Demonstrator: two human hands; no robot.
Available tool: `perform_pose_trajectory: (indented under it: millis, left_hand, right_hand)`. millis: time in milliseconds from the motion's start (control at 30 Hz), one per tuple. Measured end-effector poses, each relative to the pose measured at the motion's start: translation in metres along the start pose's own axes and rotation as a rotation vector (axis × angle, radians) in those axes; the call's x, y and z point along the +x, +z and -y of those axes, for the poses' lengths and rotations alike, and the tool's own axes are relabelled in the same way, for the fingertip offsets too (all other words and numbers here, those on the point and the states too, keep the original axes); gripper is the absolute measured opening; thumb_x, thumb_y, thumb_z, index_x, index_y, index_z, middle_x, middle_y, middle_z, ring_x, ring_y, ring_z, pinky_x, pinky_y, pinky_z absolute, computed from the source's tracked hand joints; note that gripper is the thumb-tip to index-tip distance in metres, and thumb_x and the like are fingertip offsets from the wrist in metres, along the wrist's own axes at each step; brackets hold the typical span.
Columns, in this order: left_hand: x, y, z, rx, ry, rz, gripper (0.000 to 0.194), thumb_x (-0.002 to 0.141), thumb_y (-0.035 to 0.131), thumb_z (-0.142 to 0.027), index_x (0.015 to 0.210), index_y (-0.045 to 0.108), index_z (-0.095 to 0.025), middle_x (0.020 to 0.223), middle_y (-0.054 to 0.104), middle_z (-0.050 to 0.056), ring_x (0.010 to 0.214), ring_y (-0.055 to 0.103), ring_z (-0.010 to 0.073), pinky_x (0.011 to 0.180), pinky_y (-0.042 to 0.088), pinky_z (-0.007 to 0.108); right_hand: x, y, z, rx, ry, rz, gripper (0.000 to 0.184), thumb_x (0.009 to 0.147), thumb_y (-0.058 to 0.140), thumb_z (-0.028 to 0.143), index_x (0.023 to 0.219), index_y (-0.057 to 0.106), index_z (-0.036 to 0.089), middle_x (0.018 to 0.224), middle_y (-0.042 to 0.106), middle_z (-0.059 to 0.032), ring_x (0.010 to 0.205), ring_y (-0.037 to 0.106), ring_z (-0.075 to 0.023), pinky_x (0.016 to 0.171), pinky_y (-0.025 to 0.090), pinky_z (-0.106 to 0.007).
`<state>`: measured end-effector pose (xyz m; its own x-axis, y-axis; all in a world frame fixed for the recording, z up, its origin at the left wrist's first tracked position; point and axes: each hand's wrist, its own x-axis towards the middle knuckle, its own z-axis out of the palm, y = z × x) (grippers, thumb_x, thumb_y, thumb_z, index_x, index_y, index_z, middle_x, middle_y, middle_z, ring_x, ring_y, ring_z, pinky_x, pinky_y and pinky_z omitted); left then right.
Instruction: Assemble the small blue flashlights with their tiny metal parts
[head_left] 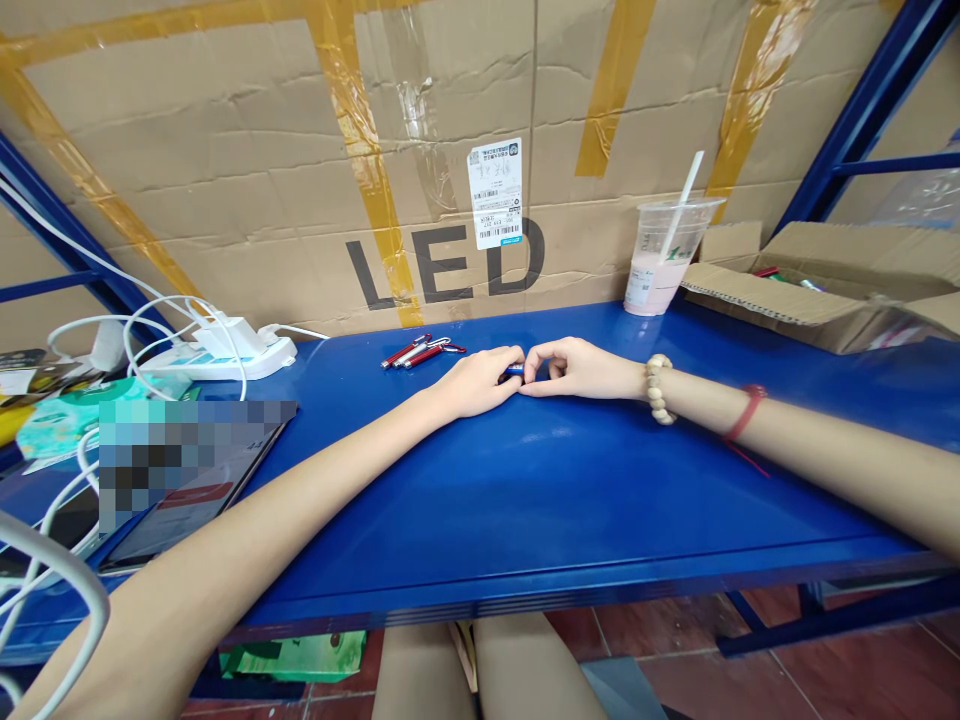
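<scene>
Both my hands meet at the middle of the blue table. My left hand is closed around a small blue pen-like item, only a short piece of which shows between the hands. My right hand pinches the same item's other end with thumb and forefinger. A bead bracelet and a red string sit on my right wrist. Several similar small red and silver pen-like items lie on the table just left of my left hand.
A plastic cup with a straw stands at the back right beside an open cardboard box. A white power strip with cables and a tablet lie at the left. A taped cardboard sheet marked LED forms the back wall.
</scene>
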<state>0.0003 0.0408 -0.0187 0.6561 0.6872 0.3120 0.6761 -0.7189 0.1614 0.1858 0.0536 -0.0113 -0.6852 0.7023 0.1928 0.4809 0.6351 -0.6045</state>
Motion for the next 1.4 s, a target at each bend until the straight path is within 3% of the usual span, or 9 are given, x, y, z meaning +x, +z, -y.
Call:
perform_pose_trajectory:
  millis: [600, 1067, 1233, 1400]
  left_hand:
    - [-0.0004, -0.0009, -0.0006, 0.001, -0.011, 0.006, 0.013, 0.082, 0.039, -0.023, 0.086, 0.050, -0.018, 0.089, 0.058, 0.003, 0.077, 0.054, 0.0161, 0.064, 0.041, 0.026]
    - [-0.0009, -0.0021, -0.0022, -0.015, 0.007, 0.004, 0.013, 0.083, 0.039, -0.024, 0.087, 0.050, -0.017, 0.090, 0.059, 0.004, 0.079, 0.055, 0.0165, 0.065, 0.041, 0.026]
    - [-0.0021, -0.0054, -0.0039, -0.103, -0.095, 0.010, 0.022, 0.090, 0.028, -0.034, 0.093, 0.045, -0.019, 0.093, 0.059, 0.004, 0.080, 0.056, 0.0168, 0.068, 0.043, 0.028]
    - [-0.0029, -0.0082, -0.0058, -0.138, -0.123, -0.017, 0.021, 0.091, 0.026, -0.035, 0.099, 0.038, -0.020, 0.089, 0.057, 0.004, 0.079, 0.055, 0.0165, 0.070, 0.042, 0.028]
  right_hand:
    - [0.0005, 0.0001, -0.0012, 0.030, -0.024, -0.005, 0.036, 0.067, 0.060, 0.050, 0.078, 0.063, 0.016, 0.060, 0.054, 0.0025, 0.047, 0.038, -0.0051, 0.047, 0.030, -0.022]
    - [0.0007, 0.0005, -0.0030, 0.088, 0.011, -0.036, 0.041, 0.062, 0.063, 0.053, 0.079, 0.062, 0.015, 0.068, 0.062, -0.0010, 0.046, 0.046, -0.0057, 0.047, 0.038, -0.022]
    - [0.0030, 0.0007, -0.0061, 0.135, 0.057, -0.093, 0.043, 0.058, 0.067, 0.053, 0.078, 0.063, 0.015, 0.070, 0.064, -0.0027, 0.047, 0.052, -0.0076, 0.051, 0.044, -0.024]
    - [0.0029, -0.0001, -0.0042, 0.065, 0.056, -0.107, 0.040, 0.059, 0.066, 0.052, 0.073, 0.067, 0.015, 0.058, 0.063, -0.0012, 0.046, 0.053, -0.0092, 0.049, 0.041, -0.023]
